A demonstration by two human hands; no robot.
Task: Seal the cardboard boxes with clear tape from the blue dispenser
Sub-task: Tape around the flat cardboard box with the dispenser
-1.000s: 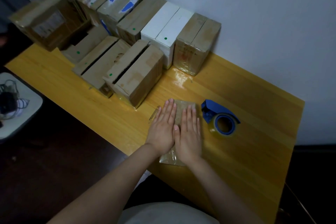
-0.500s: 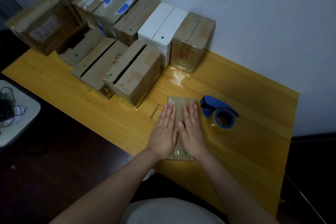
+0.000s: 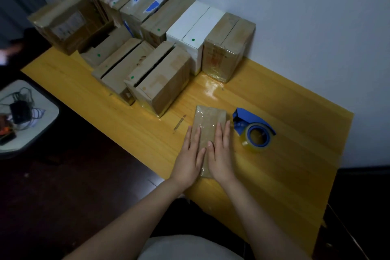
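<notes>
Twice compared against prior frames. Found left hand (image 3: 188, 154) and right hand (image 3: 220, 152) drawn back along box (image 3: 209, 119) toward its near end, baring the far half of the top. Read as smoothing down clear tape. Judged this box close to sealed, pending a look at the ends.

Recorded both hands as flat: palms down, fingers straight and close together, pressing the top, clasping nothing.

Located box lying flat on table (image 3: 285, 175), near the front edge, just beside dispenser (image 3: 253, 131). Could not tell whether touching it. Noted dispenser on its side, unheld.

Materials:
- Box: brown cardboard, slim, rectangular; glossy wrinkled film over the top, catching light.
- Dispenser: blue plastic frame, ring-shaped roll of yellowish clear tape.
- Table: yellow wood grain, shiny.

Counted many more boxes (image 3: 166, 82) along wall (image 3: 295, 17), mostly brown, some white. Saw dark open slits along the tops of several, so judged plenty left to seal.
</notes>
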